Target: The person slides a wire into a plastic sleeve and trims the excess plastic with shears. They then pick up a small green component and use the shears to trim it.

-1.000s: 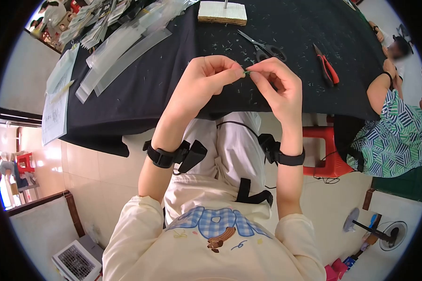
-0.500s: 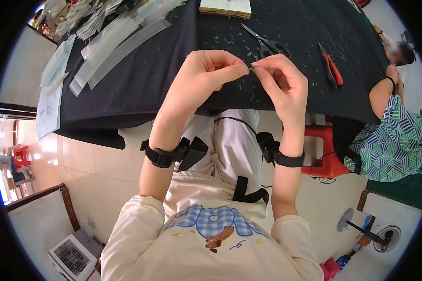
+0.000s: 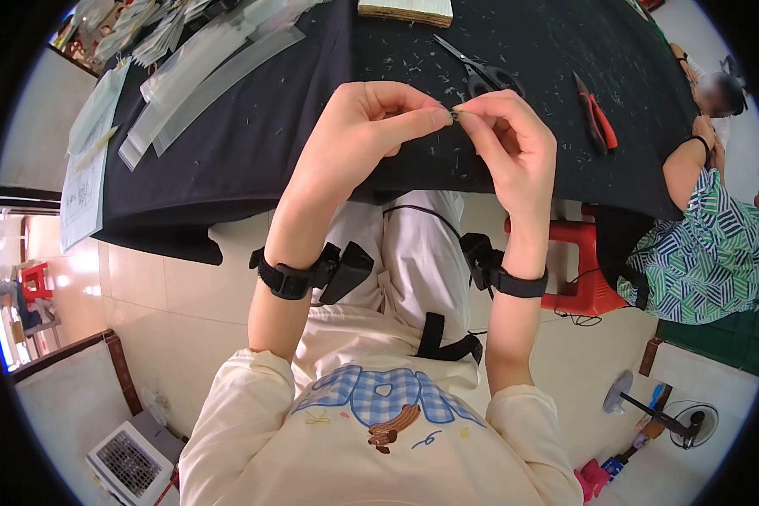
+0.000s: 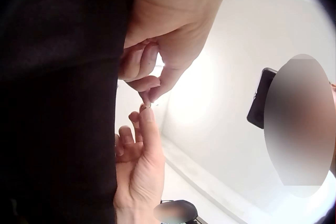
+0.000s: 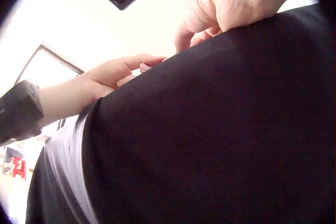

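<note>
In the head view my left hand (image 3: 367, 126) and right hand (image 3: 519, 148) meet fingertip to fingertip above the near part of the black-covered table (image 3: 253, 160). Between them is a tiny green piece (image 3: 454, 116), thin and thread-like, pinched by thumb and forefinger of each hand; its exact kind cannot be told. Seen from below in the left wrist view, the left hand (image 4: 178, 24) comes down from the top and the right hand (image 4: 139, 166) rises to meet it. Dark cloth hides much of both hands in the right wrist view.
Beyond the hands lie black scissors (image 3: 481, 74) and red-handled pliers (image 3: 597, 122), with small clippings scattered around. A white-topped wooden block (image 3: 406, 8) stands at the back. Clear plastic strips (image 3: 219, 93) and paper sheets (image 3: 84, 198) lie left. Another person's patterned clothing (image 3: 691, 244) is at right.
The head view has shifted slightly, and my joined hands appear a little higher and farther right. Both keep their pinch; the green piece looks shorter between the fingertips.
</note>
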`<act>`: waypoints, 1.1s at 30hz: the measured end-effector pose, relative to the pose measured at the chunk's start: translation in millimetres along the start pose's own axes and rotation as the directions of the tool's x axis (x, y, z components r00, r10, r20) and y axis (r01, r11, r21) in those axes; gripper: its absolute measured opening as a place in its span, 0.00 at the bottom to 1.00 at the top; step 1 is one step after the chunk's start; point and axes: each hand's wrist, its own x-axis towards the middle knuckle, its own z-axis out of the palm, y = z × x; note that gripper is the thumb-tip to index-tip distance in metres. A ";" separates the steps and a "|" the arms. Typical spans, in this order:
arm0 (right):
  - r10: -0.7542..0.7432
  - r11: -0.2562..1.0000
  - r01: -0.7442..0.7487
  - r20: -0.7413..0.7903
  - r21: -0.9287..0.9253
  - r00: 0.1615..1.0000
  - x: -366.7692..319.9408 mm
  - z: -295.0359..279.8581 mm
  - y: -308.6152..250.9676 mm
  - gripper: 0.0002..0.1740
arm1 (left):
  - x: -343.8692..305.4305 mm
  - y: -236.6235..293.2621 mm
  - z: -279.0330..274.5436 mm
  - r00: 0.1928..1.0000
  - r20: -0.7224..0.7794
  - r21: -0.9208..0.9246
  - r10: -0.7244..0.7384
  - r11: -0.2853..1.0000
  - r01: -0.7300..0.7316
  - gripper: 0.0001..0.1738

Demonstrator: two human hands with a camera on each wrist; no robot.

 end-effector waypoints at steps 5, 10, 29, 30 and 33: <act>-0.001 0.999 0.001 0.000 -0.032 1.000 0.2 0.3 -0.7 0.04 | 0.8 -2.5 -0.3 1.000 -0.005 -0.020 0.006 1.000 -0.006 0.07; -0.017 0.998 0.017 0.005 -0.057 1.000 0.2 1.0 -0.6 0.05 | 2.0 -4.3 -1.5 1.000 -0.005 -0.016 0.023 1.000 -0.024 0.07; 0.070 0.997 -0.069 0.046 -0.030 0.996 0.1 1.1 -2.2 0.05 | 1.7 -4.1 -0.4 1.000 -0.008 -0.020 0.021 1.000 -0.021 0.07; 0.064 0.998 -0.063 0.048 -0.025 0.997 0.1 0.8 -2.2 0.05 | 1.7 -4.1 -0.4 1.000 -0.009 -0.021 0.022 1.000 -0.022 0.07; 0.062 0.998 -0.062 0.051 -0.002 0.997 -0.2 -0.1 -2.5 0.05 | 1.8 -4.3 -0.3 1.000 -0.009 -0.020 0.006 1.000 -0.006 0.07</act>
